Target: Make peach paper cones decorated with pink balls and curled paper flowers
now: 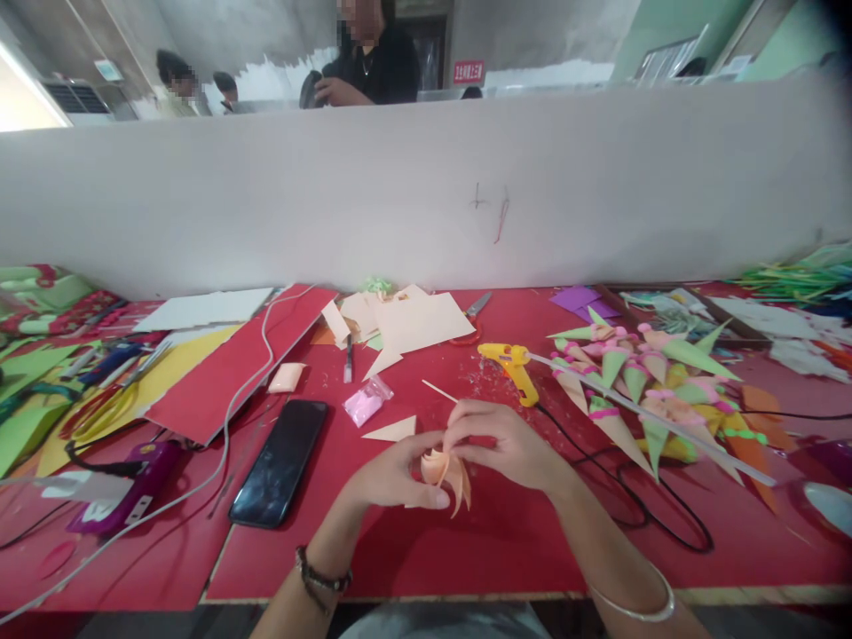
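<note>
A small peach-orange paper piece with curled, pointed strips is held low over the red table. My left hand is closed around its left side, thumb in front. From the right, my right hand pinches its upper edge, and the fingers hide part of it. A thin pale stick reaches to my right knuckles; whether I hold it or it lies behind, I cannot tell. Just beyond my left fingers lies a cream paper triangle. The yellow glue gun rests past my right hand, a long glue stick in its back.
A black phone and purple power strip lie left. Pink-and-green paper cones are heaped right. Cream sheets and red-handled scissors lie near the white partition. A white cable crosses the left. A person stands beyond.
</note>
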Motion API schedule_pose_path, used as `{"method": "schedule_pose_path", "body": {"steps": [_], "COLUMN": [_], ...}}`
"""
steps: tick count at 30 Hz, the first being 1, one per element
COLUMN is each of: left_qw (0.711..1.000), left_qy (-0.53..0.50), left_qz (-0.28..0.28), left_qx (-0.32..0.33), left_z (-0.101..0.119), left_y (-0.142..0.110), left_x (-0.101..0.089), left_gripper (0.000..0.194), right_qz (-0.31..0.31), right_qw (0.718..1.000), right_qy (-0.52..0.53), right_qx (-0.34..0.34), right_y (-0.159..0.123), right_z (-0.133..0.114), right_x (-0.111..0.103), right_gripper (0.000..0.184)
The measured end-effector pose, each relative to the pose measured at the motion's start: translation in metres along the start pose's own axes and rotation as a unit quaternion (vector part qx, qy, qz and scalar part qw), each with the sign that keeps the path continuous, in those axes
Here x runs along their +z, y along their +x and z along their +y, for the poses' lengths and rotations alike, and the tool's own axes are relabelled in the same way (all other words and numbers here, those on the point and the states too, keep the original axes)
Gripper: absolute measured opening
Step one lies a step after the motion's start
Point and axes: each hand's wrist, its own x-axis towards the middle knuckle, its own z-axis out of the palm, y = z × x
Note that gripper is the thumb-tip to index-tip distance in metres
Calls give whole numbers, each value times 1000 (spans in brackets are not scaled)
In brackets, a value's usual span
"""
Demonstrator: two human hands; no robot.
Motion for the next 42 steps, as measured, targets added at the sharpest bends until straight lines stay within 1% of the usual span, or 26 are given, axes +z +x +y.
{"method": "schedule_pose_path", "body": {"steps": [2, 4, 5, 7, 9, 10, 12, 14, 15, 17, 19, 21, 26, 29, 32, 37, 42], "left_qw": [992, 974, 967, 966, 976, 982, 988, 982, 976, 961, 944, 929, 907, 910, 922, 936, 950], "left_qy": [-112, -206, -233, -241, -205, -175, -101, -26, 9, 84, 156, 205, 244, 240, 238, 248, 229], "left_qz": [-54, -91, -95, -79, -30, 8, 98, 182, 214, 264, 291, 307, 340, 332, 294, 238, 206], "left_qx": [-19, -38, -46, -60, -65, -64, -56, -47, -42, -22, 0, 19, 40, 64, 83, 82, 44], "left_z": [-3, -5, -6, -6, -5, -4, -2, 1, 1, 2, 1, -2, -11, -17, -21, -17, -9], "left_y": [3, 5, 6, 7, 8, 8, 8, 9, 9, 9, 10, 10, 8, 5, 3, 1, 0], "left_x": [4, 9, 11, 14, 15, 16, 18, 19, 20, 21, 21, 21, 23, 24, 25, 24, 26], "left_gripper": [56, 56, 54, 48, 41, 37, 28, 21, 18, 15, 14, 18, 24, 43, 60, 67, 63], "right_qz": [14, 24, 25, 31, 49, 66, 112, 141, 142, 125, 105, 96, 97, 103, 98, 108, 108], "right_qw": [1000, 999, 999, 998, 997, 996, 992, 987, 986, 986, 987, 989, 987, 983, 982, 981, 984], "right_qy": [19, 35, 41, 49, 53, 54, 55, 49, 42, 22, 1, -17, -69, -103, -114, -105, -75], "right_qx": [0, 1, 2, 4, 9, 14, 33, 64, 82, 109, 119, 115, 104, 111, 118, 124, 118], "right_y": [1, 3, 4, 5, 4, 3, 0, -4, -6, -10, -12, -12, -12, -12, -12, -12, -12], "right_z": [2, 4, 5, 6, 7, 8, 9, 9, 8, 6, 2, -2, -7, -7, -7, -7, -8], "right_x": [1, 2, 2, 4, 5, 6, 7, 9, 10, 14, 20, 27, 45, 52, 55, 57, 53], "right_gripper": [11, 11, 11, 10, 8, 7, 12, 19, 23, 32, 40, 44, 47, 48, 45, 39, 20]}}
